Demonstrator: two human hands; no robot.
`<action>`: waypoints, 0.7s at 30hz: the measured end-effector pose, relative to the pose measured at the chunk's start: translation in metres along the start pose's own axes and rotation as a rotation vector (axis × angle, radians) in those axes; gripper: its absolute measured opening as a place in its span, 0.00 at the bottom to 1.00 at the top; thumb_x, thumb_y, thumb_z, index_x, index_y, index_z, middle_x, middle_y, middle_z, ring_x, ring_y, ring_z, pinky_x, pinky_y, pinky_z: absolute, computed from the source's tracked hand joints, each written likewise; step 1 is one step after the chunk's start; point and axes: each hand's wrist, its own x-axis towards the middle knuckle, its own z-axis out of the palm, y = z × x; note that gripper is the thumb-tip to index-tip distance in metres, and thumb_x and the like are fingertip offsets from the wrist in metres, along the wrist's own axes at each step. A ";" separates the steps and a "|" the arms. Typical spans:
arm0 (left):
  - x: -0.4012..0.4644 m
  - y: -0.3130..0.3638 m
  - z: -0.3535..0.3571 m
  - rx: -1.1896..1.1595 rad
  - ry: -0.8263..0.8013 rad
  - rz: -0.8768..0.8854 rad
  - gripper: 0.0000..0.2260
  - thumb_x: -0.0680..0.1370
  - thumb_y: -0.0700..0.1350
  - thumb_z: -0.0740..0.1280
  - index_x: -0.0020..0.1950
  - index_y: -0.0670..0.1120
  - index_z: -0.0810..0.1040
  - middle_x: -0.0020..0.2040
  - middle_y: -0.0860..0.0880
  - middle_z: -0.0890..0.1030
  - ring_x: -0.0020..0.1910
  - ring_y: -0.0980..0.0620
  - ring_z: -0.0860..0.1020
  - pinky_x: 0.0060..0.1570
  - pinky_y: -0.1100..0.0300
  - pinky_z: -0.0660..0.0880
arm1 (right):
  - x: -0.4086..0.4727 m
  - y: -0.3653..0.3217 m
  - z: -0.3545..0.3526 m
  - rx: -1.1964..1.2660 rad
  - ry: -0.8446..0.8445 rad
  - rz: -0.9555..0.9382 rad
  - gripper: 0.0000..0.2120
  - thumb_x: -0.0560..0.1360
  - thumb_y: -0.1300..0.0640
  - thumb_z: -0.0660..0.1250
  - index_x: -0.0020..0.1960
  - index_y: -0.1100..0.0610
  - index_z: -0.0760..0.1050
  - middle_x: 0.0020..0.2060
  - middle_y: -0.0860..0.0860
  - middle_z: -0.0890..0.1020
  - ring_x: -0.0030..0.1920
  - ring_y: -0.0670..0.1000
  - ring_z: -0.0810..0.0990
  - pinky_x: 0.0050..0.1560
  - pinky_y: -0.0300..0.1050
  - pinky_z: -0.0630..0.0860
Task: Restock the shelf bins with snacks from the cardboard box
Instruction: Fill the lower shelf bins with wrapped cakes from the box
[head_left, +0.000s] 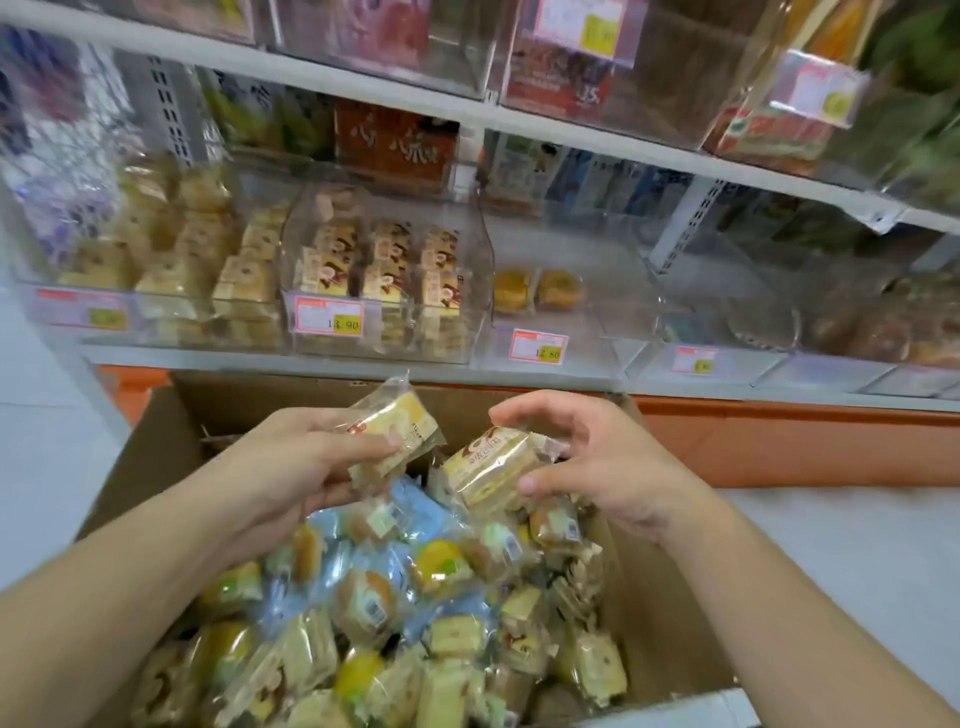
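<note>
Shelf unit fills the upper half, white front edge running 9 to 3 o'clock, orange base strip below it. On the shelf, a row of clear acrylic bins side by side: left bin packed with pale cake packs; middle bin stacked with wrapped sandwich-cake packs, price tag on its front lip; next bin at 1 o'clock holds just two round yellow cakes at its back left, rest of its floor bare. Bins farther toward 3 o'clock blurred.

Cardboard box takes the lower centre, its far wall just beside the shelf base, right wall showing bare inside. Pale floor to 9 and 3 o'clock of the box. Box heaped with mixed wrapped snacks: blue packs, round yellow cakes, pale square cakes; heap reaches near the rim at 6 o'clock.

Left hand above the box's far left part, fingers curled round a wrapped yellow sandwich-cake pack, lifted clear of the heap. Right hand at 2 o'clock of the heap, thumb and fingers pinching a second sandwich-cake pack, its lower edge touching the heap. The two packs sit just beside each other, a narrow gap between.
</note>
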 end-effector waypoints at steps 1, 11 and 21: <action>-0.008 0.009 -0.005 -0.009 0.003 0.014 0.11 0.76 0.37 0.74 0.59 0.39 0.85 0.54 0.39 0.88 0.57 0.41 0.86 0.55 0.51 0.84 | -0.001 -0.010 0.003 0.024 0.007 -0.050 0.30 0.68 0.78 0.76 0.61 0.50 0.84 0.61 0.46 0.85 0.63 0.49 0.83 0.61 0.58 0.83; -0.032 0.031 -0.024 -0.228 -0.048 0.044 0.18 0.73 0.49 0.74 0.63 0.49 0.85 0.58 0.39 0.87 0.51 0.37 0.86 0.49 0.45 0.85 | 0.021 -0.056 0.047 0.279 -0.050 -0.315 0.22 0.62 0.68 0.80 0.54 0.54 0.84 0.69 0.44 0.80 0.68 0.52 0.81 0.63 0.56 0.82; -0.026 0.042 -0.041 -0.368 -0.094 0.096 0.20 0.75 0.42 0.74 0.66 0.39 0.82 0.60 0.36 0.85 0.60 0.36 0.84 0.55 0.44 0.83 | 0.058 -0.056 0.070 0.093 0.073 -0.458 0.35 0.69 0.85 0.65 0.60 0.50 0.84 0.69 0.47 0.78 0.72 0.50 0.77 0.66 0.47 0.79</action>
